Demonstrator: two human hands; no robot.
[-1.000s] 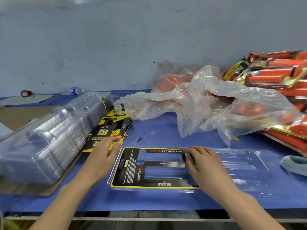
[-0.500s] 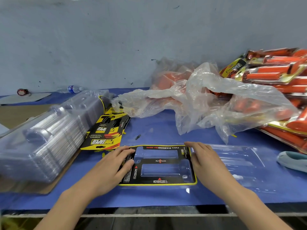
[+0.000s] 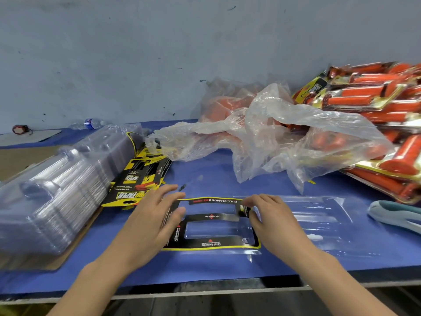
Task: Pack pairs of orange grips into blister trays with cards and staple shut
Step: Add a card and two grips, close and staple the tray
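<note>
A black and yellow card (image 3: 211,216) with two window cut-outs lies in the left half of an open clear blister tray (image 3: 319,215) on the blue table. My left hand (image 3: 150,215) covers the card's left end, thumb on top. My right hand (image 3: 271,220) pinches the card's right end. The card's far edge bows up slightly between them. Loose orange grips (image 3: 325,140) sit inside a crumpled clear bag behind the tray.
A stack of empty clear trays (image 3: 57,190) lies at the left, with a pile of cards (image 3: 139,179) beside it. Packed blister packs (image 3: 364,99) are heaped at the right. A grey-teal stapler (image 3: 396,213) rests near the right edge. A water bottle (image 3: 91,123) lies by the wall.
My left hand came from the card pile onto the card's left end. The card has slid left in the tray, and my right hand now pinches its right end.
</note>
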